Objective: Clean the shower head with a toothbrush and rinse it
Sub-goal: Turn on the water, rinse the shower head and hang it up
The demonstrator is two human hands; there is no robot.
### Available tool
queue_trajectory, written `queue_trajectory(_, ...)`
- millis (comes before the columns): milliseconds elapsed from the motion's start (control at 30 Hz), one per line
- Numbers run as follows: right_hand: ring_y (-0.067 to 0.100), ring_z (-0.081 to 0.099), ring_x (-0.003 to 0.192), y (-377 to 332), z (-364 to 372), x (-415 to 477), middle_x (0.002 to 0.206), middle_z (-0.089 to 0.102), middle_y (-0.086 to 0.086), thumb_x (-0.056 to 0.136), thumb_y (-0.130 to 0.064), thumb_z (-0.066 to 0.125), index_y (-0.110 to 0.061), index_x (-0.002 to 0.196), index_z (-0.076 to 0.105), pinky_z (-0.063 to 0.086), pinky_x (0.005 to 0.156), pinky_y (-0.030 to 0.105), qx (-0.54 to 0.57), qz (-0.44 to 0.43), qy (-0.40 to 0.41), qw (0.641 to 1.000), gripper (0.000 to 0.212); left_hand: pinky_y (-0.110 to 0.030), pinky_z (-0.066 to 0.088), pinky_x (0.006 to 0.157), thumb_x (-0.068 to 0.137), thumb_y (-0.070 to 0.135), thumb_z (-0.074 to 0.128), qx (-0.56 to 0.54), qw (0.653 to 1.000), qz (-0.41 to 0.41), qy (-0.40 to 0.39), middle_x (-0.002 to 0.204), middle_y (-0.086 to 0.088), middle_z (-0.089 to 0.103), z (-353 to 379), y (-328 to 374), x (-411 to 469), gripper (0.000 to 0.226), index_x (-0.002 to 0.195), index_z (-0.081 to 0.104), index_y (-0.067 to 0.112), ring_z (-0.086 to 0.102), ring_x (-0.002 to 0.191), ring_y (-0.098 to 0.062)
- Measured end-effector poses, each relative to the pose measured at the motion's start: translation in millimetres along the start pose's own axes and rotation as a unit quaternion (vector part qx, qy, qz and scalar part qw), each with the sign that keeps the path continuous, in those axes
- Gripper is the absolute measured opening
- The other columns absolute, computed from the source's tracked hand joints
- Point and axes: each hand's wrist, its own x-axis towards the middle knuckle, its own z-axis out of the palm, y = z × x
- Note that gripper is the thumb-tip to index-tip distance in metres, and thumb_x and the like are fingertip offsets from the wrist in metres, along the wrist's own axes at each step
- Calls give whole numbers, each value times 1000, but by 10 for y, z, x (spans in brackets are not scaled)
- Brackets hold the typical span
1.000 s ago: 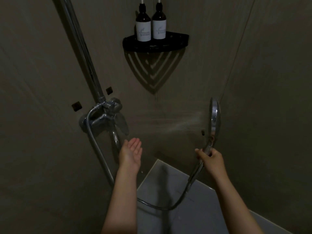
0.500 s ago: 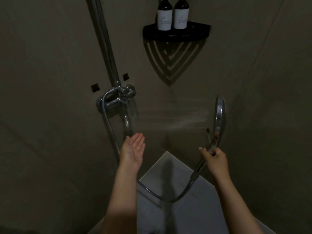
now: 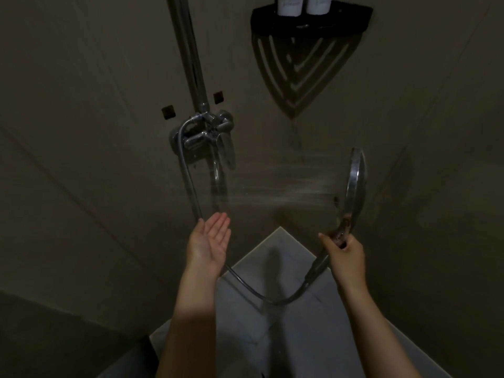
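Observation:
A round chrome shower head stands edge-on at the right, its face turned left, and water sprays from it toward the left. My right hand grips its handle from below. My left hand is held out palm up with straight fingers, just under the far end of the spray, holding nothing. A metal hose loops from the handle down behind my left wrist and up to the chrome mixer tap on the wall. No toothbrush is in view.
A chrome riser pipe climbs from the tap. A black corner shelf with two bottles hangs at the top right. Dim tiled walls meet in a corner behind the spray; the pale floor lies below my arms.
The view has tilted down, so the shelf and tap sit higher in the frame. The spray has grown fuller. Both hands keep their poses, my left palm still open below the water.

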Motion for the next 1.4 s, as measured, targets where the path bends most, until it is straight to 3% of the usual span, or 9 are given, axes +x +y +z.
queue_trajectory(233, 20, 60, 76, 42, 24, -18, 71, 60, -1, 84, -19, 66, -22, 73, 61, 49, 78, 44, 16, -5, 15, 1000, 13, -34, 30, 112, 103, 30, 21, 14, 1000, -13, -2, 143, -17, 45, 50, 13, 69, 50, 137, 41, 0, 42, 134, -25)
queue_trajectory(400, 17, 59, 77, 92, 55, -39, 74, 63, -1, 84, -13, 64, -22, 78, 64, 47, 78, 39, 24, -19, 25, 999, 11, -33, 32, 110, 103, 30, 21, 25, 999, -18, -7, 142, -16, 47, -2, 34, 119, 50, 137, 42, 0, 43, 134, -25)
queue_trajectory(867, 14, 50, 64, 128, 87, -59, 62, 54, -3, 83, -12, 65, -24, 61, 52, 40, 70, 34, 11, -28, 40, 999, 28, -33, 33, 110, 103, 30, 23, 29, 999, -21, 1, 142, -16, 47, -27, 70, 166, 49, 137, 42, 0, 45, 132, -25)
queue_trajectory(1400, 27, 60, 78, 185, -14, 7, 75, 64, 10, 82, -15, 66, -18, 75, 63, 49, 78, 42, -17, -24, 55, 998, 8, -34, 30, 112, 103, 29, 23, 25, 1000, -10, -11, 143, -17, 45, 30, 99, 101, 49, 138, 40, 0, 42, 134, -25)
